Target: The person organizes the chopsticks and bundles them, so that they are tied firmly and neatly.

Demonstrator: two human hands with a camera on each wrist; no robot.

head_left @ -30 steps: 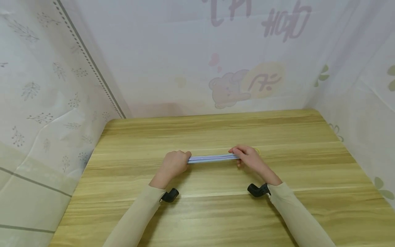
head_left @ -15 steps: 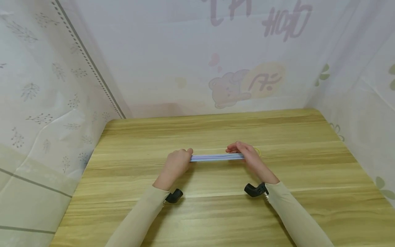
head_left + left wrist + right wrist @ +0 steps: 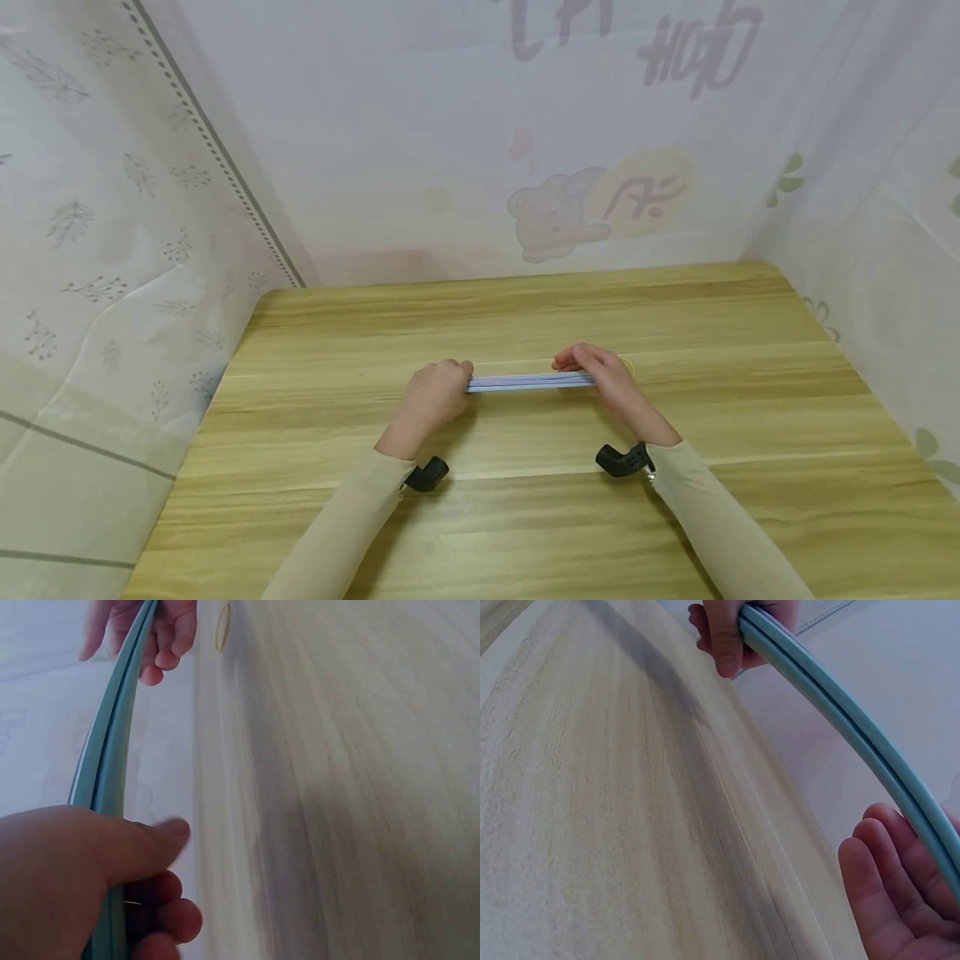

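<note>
A long, thin, pale blue and lilac layered strip (image 3: 528, 382) spans the space between my two hands, its kind unclear. Both wrist views render it teal, as two bands side by side with a slight bow. My left hand (image 3: 437, 392) grips its left end, thumb on one side and curled fingers on the other. The right end lies along the palm of my right hand (image 3: 606, 377), whose fingers (image 3: 881, 855) extend loosely without closing round it. Behind the right hand, a thin yellow loop like a rubber band (image 3: 223, 628) lies on the table.
The wood-grain table (image 3: 517, 517) stretches under both hands to a back edge against a printed cloth backdrop (image 3: 420, 150). Patterned cloth also hangs at the left and right sides. Black wrist devices (image 3: 427, 475) stick out from both sleeves (image 3: 731, 521).
My right hand has loosened its pinch on the strip, its fingers lifting away and extending. My left hand has shifted slightly right with the strip.
</note>
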